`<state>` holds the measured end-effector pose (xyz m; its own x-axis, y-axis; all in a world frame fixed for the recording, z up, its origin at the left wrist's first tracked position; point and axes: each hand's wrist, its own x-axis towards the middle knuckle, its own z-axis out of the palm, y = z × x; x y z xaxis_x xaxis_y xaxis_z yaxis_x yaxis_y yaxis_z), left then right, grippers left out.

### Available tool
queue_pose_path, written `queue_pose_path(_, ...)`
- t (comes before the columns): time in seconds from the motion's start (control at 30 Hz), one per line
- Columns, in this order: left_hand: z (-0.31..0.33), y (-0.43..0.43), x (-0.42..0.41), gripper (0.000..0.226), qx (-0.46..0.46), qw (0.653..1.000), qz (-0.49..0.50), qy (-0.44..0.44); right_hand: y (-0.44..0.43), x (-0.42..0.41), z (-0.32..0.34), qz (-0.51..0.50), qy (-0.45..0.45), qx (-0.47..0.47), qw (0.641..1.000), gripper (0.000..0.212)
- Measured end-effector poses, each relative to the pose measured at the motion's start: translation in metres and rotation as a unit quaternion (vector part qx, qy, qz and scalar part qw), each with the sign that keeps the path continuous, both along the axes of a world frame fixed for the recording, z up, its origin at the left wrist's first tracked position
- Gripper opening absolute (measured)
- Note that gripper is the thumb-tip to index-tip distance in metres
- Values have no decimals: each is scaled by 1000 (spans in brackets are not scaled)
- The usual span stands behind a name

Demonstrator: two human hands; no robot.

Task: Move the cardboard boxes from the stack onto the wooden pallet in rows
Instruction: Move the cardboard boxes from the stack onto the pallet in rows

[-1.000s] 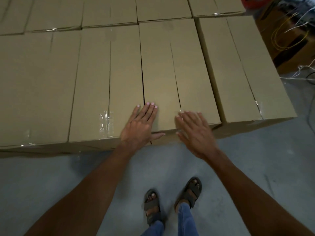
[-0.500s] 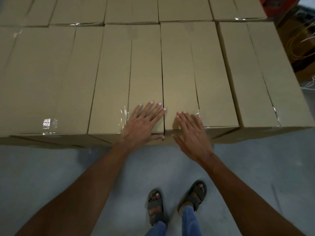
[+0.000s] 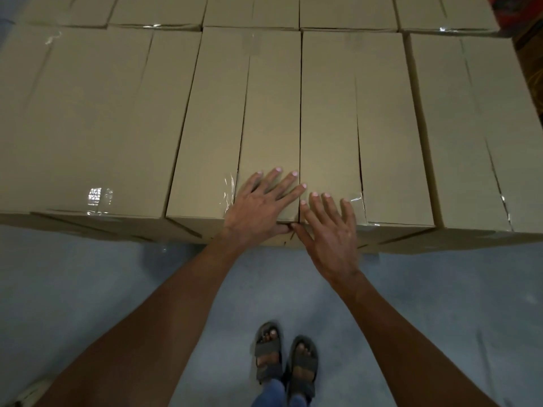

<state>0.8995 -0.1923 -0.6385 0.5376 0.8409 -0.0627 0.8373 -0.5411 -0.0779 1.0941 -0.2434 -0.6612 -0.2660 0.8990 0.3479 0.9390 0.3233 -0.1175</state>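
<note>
A row of taped cardboard boxes lies side by side in front of me, with a second row behind it. My left hand (image 3: 261,204) lies flat with spread fingers on the near end of the middle-left box (image 3: 235,121). My right hand (image 3: 330,227) lies flat on the near end of the middle-right box (image 3: 352,121). Both thumbs hang over the front edge and meet at the seam between these two boxes. The pallet under the boxes is hidden.
A wider box (image 3: 88,118) sits at the left and another box (image 3: 476,127) at the right. Grey floor (image 3: 88,289) stretches below the boxes, where my sandalled feet (image 3: 285,362) stand. A red object (image 3: 526,10) shows at the top right corner.
My right hand slid left along the box edge until its thumb met my left thumb at the seam. The view shifted left, and the boxes appear further right.
</note>
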Motion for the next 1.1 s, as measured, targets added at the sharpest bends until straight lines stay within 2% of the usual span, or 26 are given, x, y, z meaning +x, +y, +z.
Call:
queue_pose_path(0.1, -2, 0, 0, 94, -13, 1000, -1, 13, -1, -4, -2, -9, -4, 3, 1000, 44)
queue_pose_path(0.37, -8, -8, 10, 100, 1, 1000, 15, 23, -2, 5, -5, 9, -60, -9, 998, 51)
queue_pose_path(0.47, 3, -7, 1, 100, -16, 1000, 5, -20, -2, 5, -6, 9, -60, -12, 998, 51)
queue_pose_path(0.57, 16, -13, -46, 98, -4, 999, 8, -43, -1, 7, -5, 10, -59, 2, 998, 51)
queue_pose_path(0.63, 20, -22, -101, 100, 24, 997, 44, -52, 0, 7, -4, 10, -57, -3, 998, 52)
queue_pose_path(0.77, 11, -40, -202, 102, 28, 993, 115, -6, -3, 0, 0, 10, -53, -16, 998, 53)
queue_pose_path(0.87, -2, -46, -222, 91, 22, 994, 104, 12, -9, -10, 13, -15, -22, -64, 998, 57)
queue_pose_path(0.97, -12, -43, -223, 83, 50, 993, 106, 1, -15, -70, 35, -7, -11, -61, 998, 55)
queue_pose_path(1.1, -16, -43, -220, 78, 89, 989, 114, -21, -7, -208, 30, 147, 11, -64, 987, 50)
